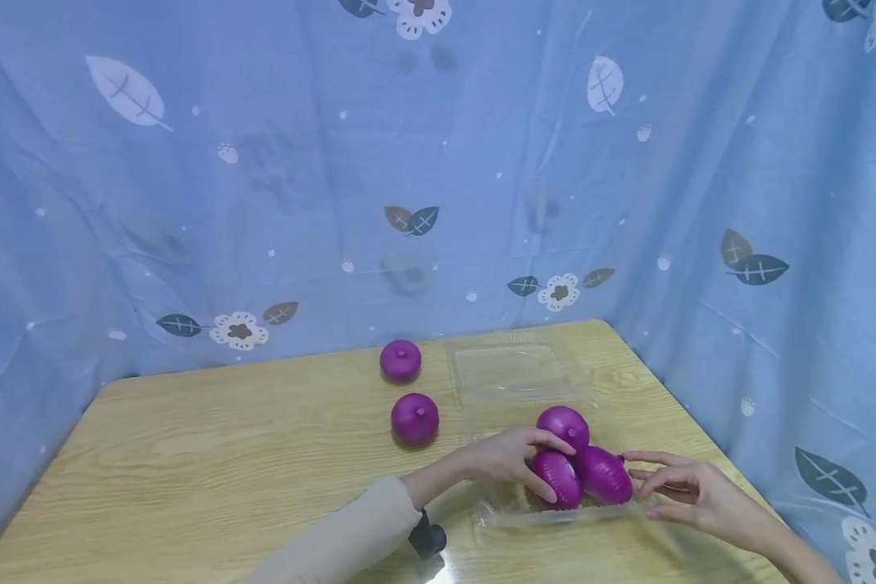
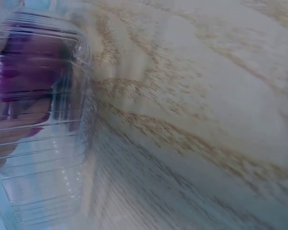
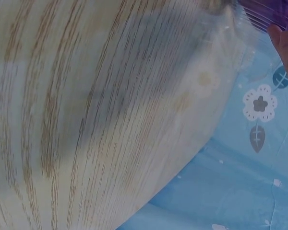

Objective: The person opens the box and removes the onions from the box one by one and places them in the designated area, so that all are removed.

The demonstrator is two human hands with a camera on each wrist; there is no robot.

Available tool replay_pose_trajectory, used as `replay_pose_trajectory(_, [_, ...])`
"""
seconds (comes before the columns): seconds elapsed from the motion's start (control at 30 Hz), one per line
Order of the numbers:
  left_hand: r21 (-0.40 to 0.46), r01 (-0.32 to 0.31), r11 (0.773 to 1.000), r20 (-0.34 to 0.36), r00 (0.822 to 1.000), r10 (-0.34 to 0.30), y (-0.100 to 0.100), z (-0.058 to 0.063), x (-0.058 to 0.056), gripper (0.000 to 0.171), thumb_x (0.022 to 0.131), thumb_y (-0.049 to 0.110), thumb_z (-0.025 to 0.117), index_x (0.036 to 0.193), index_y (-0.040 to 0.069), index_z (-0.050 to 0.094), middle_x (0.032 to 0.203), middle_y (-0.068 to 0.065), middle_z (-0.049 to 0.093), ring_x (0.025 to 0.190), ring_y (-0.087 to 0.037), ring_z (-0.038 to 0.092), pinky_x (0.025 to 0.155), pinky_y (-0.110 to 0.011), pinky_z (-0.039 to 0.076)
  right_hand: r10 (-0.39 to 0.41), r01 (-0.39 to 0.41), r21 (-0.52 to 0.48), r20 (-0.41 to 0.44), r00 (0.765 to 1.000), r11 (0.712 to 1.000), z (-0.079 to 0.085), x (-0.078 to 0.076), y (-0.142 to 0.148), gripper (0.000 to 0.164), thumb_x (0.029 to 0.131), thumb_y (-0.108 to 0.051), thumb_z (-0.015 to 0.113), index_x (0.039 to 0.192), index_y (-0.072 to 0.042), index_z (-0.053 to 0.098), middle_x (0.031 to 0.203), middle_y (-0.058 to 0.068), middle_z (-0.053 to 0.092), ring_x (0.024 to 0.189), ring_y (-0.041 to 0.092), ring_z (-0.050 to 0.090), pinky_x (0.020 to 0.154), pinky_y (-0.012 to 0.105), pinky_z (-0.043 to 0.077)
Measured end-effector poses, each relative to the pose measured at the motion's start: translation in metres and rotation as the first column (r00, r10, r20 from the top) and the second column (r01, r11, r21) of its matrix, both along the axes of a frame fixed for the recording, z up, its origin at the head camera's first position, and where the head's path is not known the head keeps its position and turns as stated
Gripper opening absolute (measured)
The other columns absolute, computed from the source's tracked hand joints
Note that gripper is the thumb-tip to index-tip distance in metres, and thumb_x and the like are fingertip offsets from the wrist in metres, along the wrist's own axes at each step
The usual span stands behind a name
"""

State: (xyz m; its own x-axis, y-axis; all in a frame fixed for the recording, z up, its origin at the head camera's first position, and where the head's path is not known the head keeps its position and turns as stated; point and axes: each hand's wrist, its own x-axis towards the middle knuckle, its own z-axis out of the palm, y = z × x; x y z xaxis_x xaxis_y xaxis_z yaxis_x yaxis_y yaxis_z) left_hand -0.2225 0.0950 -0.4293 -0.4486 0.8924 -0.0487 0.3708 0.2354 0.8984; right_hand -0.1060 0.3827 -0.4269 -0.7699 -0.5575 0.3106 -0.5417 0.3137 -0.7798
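Three purple onions sit in the near half of a clear plastic clamshell box (image 1: pixel 547 517), its lid (image 1: pixel 507 369) laid back flat. My left hand (image 1: pixel 507 456) reaches in from the left and grips the near-left onion (image 1: pixel 558 480), thumb on the near side and fingers on the far side. Beside it lie a right onion (image 1: pixel 606 477) and a rear onion (image 1: pixel 564 422). At the box's right side is my right hand (image 1: pixel 697 496), its fingers loosely bent by the wall. The left wrist view shows a blurred onion (image 2: pixel 31 72) through the ribbed plastic.
Two more purple onions, a nearer one (image 1: pixel 414 419) and a farther one (image 1: pixel 401 360), stand on the wooden table (image 1: pixel 248 454) left of the box. A blue patterned curtain (image 1: pixel 321 178) hangs behind the table and along its right side.
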Motion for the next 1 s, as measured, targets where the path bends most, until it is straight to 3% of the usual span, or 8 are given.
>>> replay_pose_trajectory(0.2, [-0.079, 0.024, 0.997, -0.121, 0.992, -0.033, 0.003, 0.000, 0.001, 0.059, 0.075, 0.011, 0.083, 0.128, 0.018, 0.059, 0.133, 0.001, 0.051, 0.116, -0.006, 0.049, 0.090, -0.018, 0.045, -0.015, 0.016, 0.021, -0.038, 0.999, 1.000, -0.002, 0.000, 0.000, 0.027, 0.079, 0.011, 0.069, 0.101, -0.005, 0.070, 0.138, -0.002, 0.052, 0.120, 0.003, 0.052, 0.086, 0.016, 0.051])
replay_pose_trajectory(0.43, [-0.115, 0.045, 0.992, -0.264, 0.962, -0.074, -0.004, 0.006, 0.000, 0.059, 0.073, 0.020, 0.084, 0.128, 0.018, 0.060, 0.128, 0.002, 0.054, 0.113, -0.003, 0.048, 0.084, -0.014, 0.046, -0.020, 0.021, 0.027, -0.040, 0.999, 0.999, -0.002, 0.000, -0.001, 0.026, 0.080, 0.011, 0.068, 0.100, -0.005, 0.069, 0.139, -0.005, 0.051, 0.119, 0.001, 0.052, 0.084, 0.017, 0.052])
replay_pose_trajectory(0.57, [-0.104, 0.054, 0.993, -0.268, 0.960, -0.080, -0.010, 0.012, 0.000, 0.054, 0.072, 0.018, 0.085, 0.122, 0.018, 0.062, 0.121, 0.006, 0.056, 0.106, 0.000, 0.051, 0.081, -0.013, 0.047, -0.020, 0.021, 0.021, -0.036, 0.999, 1.000, -0.001, -0.001, -0.002, 0.025, 0.080, 0.011, 0.069, 0.100, -0.004, 0.069, 0.140, -0.010, 0.049, 0.119, 0.001, 0.052, 0.085, 0.016, 0.051])
replay_pose_trajectory(0.73, [-0.029, -0.018, 0.999, -0.264, 0.964, 0.010, -0.016, 0.011, 0.003, 0.053, 0.072, 0.020, 0.085, 0.118, 0.020, 0.060, 0.115, 0.006, 0.054, 0.102, 0.000, 0.051, 0.080, -0.014, 0.047, -0.024, 0.026, 0.036, -0.037, 0.999, 0.999, -0.001, -0.002, -0.002, 0.025, 0.080, 0.010, 0.069, 0.100, -0.004, 0.069, 0.139, -0.015, 0.049, 0.117, 0.000, 0.053, 0.082, 0.017, 0.053])
replay_pose_trajectory(0.83, [-0.010, -0.059, 0.998, -0.294, 0.954, 0.053, -0.018, 0.010, 0.006, 0.055, 0.073, 0.024, 0.084, 0.123, 0.023, 0.060, 0.113, 0.005, 0.050, 0.103, -0.001, 0.046, 0.079, -0.014, 0.047, -0.014, 0.014, 0.013, 0.000, 1.000, 1.000, 0.000, -0.002, -0.001, 0.023, 0.080, 0.010, 0.069, 0.100, -0.003, 0.068, 0.139, -0.015, 0.049, 0.117, 0.000, 0.053, 0.084, 0.017, 0.052])
replay_pose_trajectory(1.0, [0.011, -0.045, 0.999, -0.301, 0.953, 0.047, -0.019, 0.010, 0.008, 0.051, 0.077, 0.024, 0.081, 0.123, 0.023, 0.057, 0.117, 0.004, 0.056, 0.101, 0.001, 0.051, 0.078, -0.013, 0.047, 0.012, -0.011, -0.031, 0.044, 0.999, 0.999, 0.000, 0.000, 0.000, 0.023, 0.080, 0.011, 0.068, 0.100, 0.000, 0.067, 0.139, -0.015, 0.049, 0.118, 0.000, 0.053, 0.086, 0.015, 0.050])
